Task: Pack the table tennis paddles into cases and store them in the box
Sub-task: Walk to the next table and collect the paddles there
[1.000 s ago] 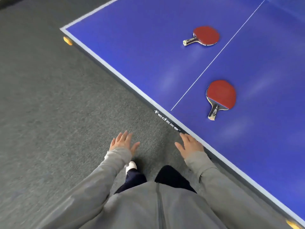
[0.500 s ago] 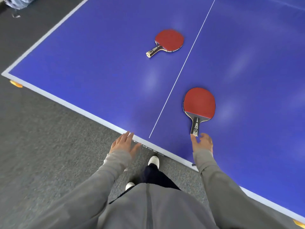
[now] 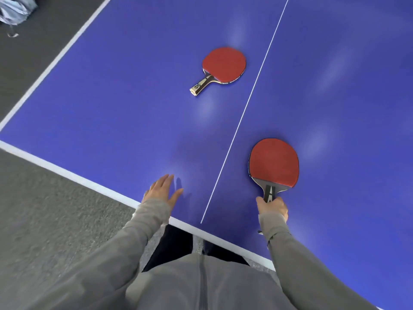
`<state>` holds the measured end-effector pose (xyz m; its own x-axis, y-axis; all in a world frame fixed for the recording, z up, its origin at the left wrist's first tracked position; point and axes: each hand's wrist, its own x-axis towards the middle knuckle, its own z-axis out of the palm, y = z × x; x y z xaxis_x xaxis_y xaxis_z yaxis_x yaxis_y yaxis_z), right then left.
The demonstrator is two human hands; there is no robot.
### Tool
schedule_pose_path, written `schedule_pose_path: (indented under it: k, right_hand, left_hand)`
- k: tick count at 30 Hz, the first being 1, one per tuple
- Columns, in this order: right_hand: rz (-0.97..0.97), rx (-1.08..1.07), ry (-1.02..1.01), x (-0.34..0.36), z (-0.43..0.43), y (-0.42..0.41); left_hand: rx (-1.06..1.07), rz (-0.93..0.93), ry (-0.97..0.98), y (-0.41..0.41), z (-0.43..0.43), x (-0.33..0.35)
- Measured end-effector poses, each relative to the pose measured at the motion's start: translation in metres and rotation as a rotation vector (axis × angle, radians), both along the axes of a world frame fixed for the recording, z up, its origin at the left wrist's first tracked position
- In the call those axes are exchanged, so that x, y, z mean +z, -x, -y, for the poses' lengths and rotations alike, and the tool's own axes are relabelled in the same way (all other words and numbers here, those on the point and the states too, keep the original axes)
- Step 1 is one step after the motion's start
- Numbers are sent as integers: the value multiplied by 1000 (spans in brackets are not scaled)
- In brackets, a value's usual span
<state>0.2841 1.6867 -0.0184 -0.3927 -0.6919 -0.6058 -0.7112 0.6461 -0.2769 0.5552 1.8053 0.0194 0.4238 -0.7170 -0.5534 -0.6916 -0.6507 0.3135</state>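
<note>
Two red-faced paddles lie on the blue table tennis table (image 3: 134, 121). The near paddle (image 3: 274, 163) lies right of the white centre line, its handle pointing toward me; my right hand (image 3: 271, 208) grips the end of that handle. The far paddle (image 3: 223, 66) lies left of the centre line, its wooden handle pointing down-left, untouched. My left hand (image 3: 162, 191) hovers flat over the table just inside its near edge, fingers straight and holding nothing. No case or box is in view.
Grey carpet (image 3: 44, 220) covers the floor left of and below the table. A pale blue-grey bag (image 3: 15, 10) lies on the floor at the top left corner. The table's white-lined near edge runs diagonally in front of my body.
I have stepped up to the table. My right hand reached forward and closed on the near paddle's handle. My left hand moved from the table's edge to over its surface.
</note>
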Motion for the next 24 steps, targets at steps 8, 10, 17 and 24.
schedule_pose_path:
  k: [8,10,17,24]
  right_hand:
    - [14,-213,23,20,2,-36]
    - [1,-281,39,28,1,-47]
    - [-59,-459,89,42,0,-77]
    - [-82,-561,157,43,4,-99]
  left_hand:
    - [-52,-112,158,-79,141,-18]
    - [-57,-134,187,-98,185,-23]
    - [-149,36,182,-126,309,-37]
    - [-105,-25,245,-112,380,-48]
